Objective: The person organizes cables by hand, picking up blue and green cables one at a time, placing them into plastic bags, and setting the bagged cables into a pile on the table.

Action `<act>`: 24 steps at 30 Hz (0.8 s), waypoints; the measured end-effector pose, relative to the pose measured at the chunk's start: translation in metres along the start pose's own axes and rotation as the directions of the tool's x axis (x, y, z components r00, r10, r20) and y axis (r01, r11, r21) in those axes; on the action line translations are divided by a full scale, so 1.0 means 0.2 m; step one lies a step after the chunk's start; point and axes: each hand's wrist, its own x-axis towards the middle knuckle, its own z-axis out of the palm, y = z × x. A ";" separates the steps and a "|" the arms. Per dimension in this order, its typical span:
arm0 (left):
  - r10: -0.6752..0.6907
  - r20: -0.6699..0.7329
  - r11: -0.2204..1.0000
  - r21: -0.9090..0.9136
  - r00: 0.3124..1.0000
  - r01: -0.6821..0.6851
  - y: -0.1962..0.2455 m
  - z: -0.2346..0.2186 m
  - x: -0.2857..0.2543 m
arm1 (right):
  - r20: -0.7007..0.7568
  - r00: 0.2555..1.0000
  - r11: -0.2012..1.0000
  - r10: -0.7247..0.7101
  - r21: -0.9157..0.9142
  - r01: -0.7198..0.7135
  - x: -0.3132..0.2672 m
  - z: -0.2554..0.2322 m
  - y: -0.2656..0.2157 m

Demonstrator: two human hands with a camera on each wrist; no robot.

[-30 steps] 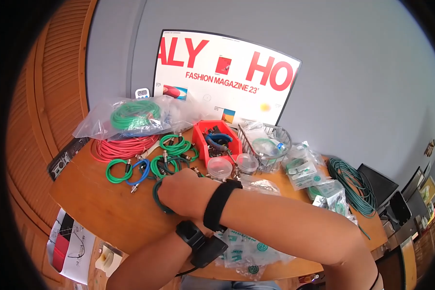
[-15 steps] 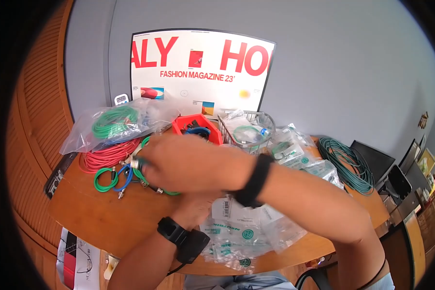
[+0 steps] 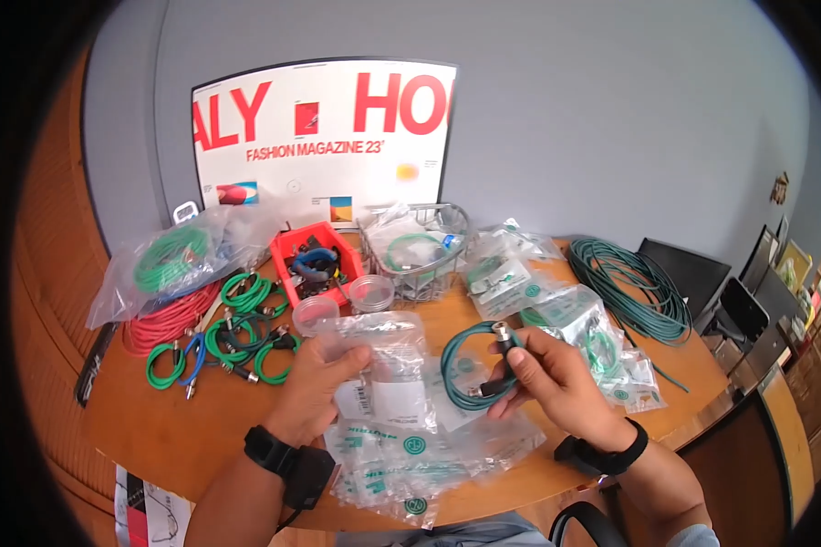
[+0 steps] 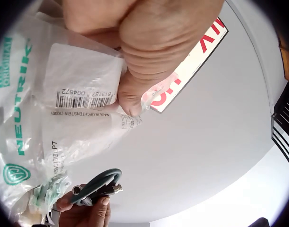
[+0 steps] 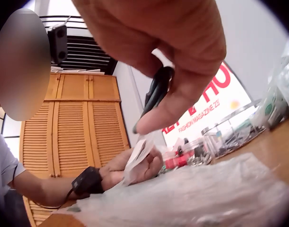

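In the head view my left hand (image 3: 315, 387) pinches the upper part of a clear plastic bag (image 3: 399, 351) between thumb and fingers. A white barcode label (image 4: 83, 80) and green NEUTRIK print show on it in the left wrist view. My right hand (image 3: 561, 378) holds a small coil of dark green cable (image 3: 449, 369) just right of the bag. Metal connectors (image 3: 501, 332) with black sleeves end this cable, and the thumb lies against one. More flat printed bags (image 3: 374, 469) lie on the table under both hands.
Small green and blue cable coils (image 3: 223, 342) lie at left beside a red cable bundle (image 3: 169, 314). Behind stand a red bin (image 3: 287, 251), round clear containers (image 3: 371, 292) and a wire basket (image 3: 461, 228). Bagged parts (image 3: 556, 314) and a large dark green coil (image 3: 629, 287) are at right.
My right hand, which reached left across the left arm, has come back to the right with the green cable coil. The left hand now shows, gripping a bag. The head view has turned right.
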 end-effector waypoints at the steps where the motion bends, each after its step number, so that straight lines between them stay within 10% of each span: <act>1: 0.004 -0.004 1.000 -0.025 1.000 -0.004 0.00 0.00 0.00 | -0.005 1.000 0.999 0.009 -0.034 -0.009 0.01 0.01 0.00; 24: -0.025 0.183 1.000 -0.010 0.983 0.027 -0.01 0.02 0.00 | 0.327 0.941 0.835 0.089 -0.539 0.108 0.19 0.04 -0.14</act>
